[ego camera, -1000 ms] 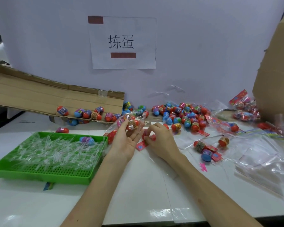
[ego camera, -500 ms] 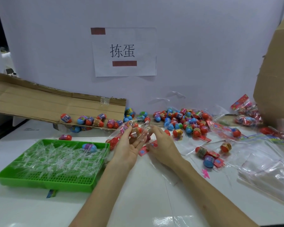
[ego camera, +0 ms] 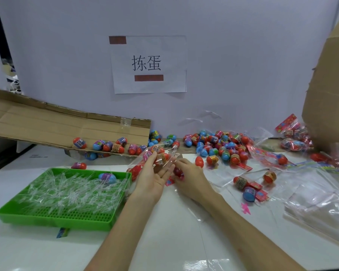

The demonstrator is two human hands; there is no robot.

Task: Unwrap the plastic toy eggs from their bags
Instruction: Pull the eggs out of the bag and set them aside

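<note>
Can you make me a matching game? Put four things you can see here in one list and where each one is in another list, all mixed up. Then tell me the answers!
Things:
1. green tray
2. paper sign
3. bag of eggs
4. blue and purple egg

Places:
A. stuck on the wall
B. lying in the tray, on the clear plastic bits
C. held in the left hand
D. on the white table, at the left

Right pairs: 1-D, 2-A, 3-C, 4-B.
</note>
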